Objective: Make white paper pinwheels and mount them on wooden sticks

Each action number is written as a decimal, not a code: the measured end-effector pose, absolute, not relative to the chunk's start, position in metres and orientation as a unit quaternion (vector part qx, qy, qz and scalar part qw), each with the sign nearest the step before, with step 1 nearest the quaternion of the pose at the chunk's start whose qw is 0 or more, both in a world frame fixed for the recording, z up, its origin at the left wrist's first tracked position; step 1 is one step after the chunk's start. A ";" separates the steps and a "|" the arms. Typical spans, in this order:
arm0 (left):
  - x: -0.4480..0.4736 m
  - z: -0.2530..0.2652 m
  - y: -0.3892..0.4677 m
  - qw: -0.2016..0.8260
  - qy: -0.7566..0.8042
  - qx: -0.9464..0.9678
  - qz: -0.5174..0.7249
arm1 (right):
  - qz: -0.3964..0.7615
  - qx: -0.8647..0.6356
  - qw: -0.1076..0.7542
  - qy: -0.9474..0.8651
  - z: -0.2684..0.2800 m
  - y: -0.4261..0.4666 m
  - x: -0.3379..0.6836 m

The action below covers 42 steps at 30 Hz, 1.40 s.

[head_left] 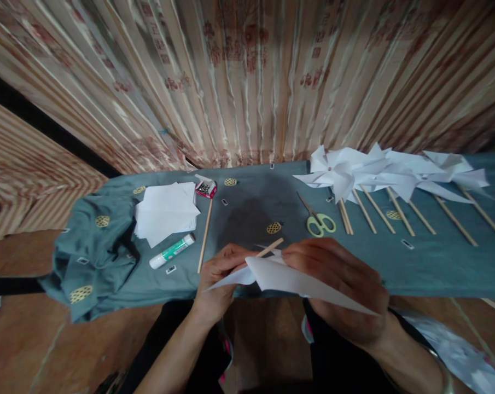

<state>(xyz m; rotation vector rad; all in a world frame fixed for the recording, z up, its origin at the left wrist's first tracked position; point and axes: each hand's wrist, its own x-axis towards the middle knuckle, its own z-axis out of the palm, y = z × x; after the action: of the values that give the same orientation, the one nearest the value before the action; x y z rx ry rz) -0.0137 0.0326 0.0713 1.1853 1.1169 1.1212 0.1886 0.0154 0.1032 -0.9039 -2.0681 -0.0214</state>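
A white paper pinwheel (290,273) is held between my two hands above the table's front edge. A thin wooden stick (272,247) slants up behind its paper, its lower end running toward the fingers of my left hand (218,279). That hand is closed around the stick, beside one paper blade. On the other side, my right hand (341,284) is closed on the pinwheel's paper, its fingers bent behind a long blade. Both sets of fingertips are partly hidden by the paper, and so is the point where paper and stick meet.
On the green tablecloth (251,219) lie a paper stack (167,208), an open box of pins (206,187), a glue stick (172,250), a loose wooden stick (205,235) and green-handled scissors (320,223). Several finished pinwheels (374,169) overlap at the right. A curtain (247,82) hangs behind.
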 end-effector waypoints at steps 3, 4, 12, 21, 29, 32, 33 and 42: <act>-0.014 0.069 0.032 0.566 0.470 0.493 0.465 | -0.003 -0.370 0.424 -0.827 0.105 0.016 0.188; -0.014 0.069 0.032 0.572 0.466 0.492 0.462 | -0.005 -0.371 0.423 -0.826 0.105 0.016 0.188; -0.013 0.069 0.030 0.573 0.471 0.507 0.439 | -0.007 -0.376 0.434 -0.819 0.102 0.017 0.187; -0.013 0.065 0.031 0.567 0.460 0.501 0.464 | -0.008 -0.366 0.441 -0.819 0.097 0.016 0.189; -0.014 0.066 0.032 0.555 0.460 0.523 0.455 | -0.017 -0.364 0.447 -0.817 0.100 0.017 0.188; -0.014 0.068 0.032 0.550 0.469 0.524 0.450 | -0.016 -0.366 0.440 -0.820 0.100 0.017 0.189; -0.014 0.069 0.032 0.550 0.472 0.522 0.450 | -0.016 -0.366 0.437 -0.821 0.100 0.017 0.189; -0.013 0.073 0.032 0.553 0.477 0.520 0.444 | -0.017 -0.360 0.440 -0.823 0.098 0.016 0.190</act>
<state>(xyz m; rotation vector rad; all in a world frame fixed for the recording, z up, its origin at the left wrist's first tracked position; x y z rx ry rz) -0.0132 0.0322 0.0734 1.2283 1.1282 1.0498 0.1900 0.0158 0.0977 -0.8934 -2.0427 -0.0418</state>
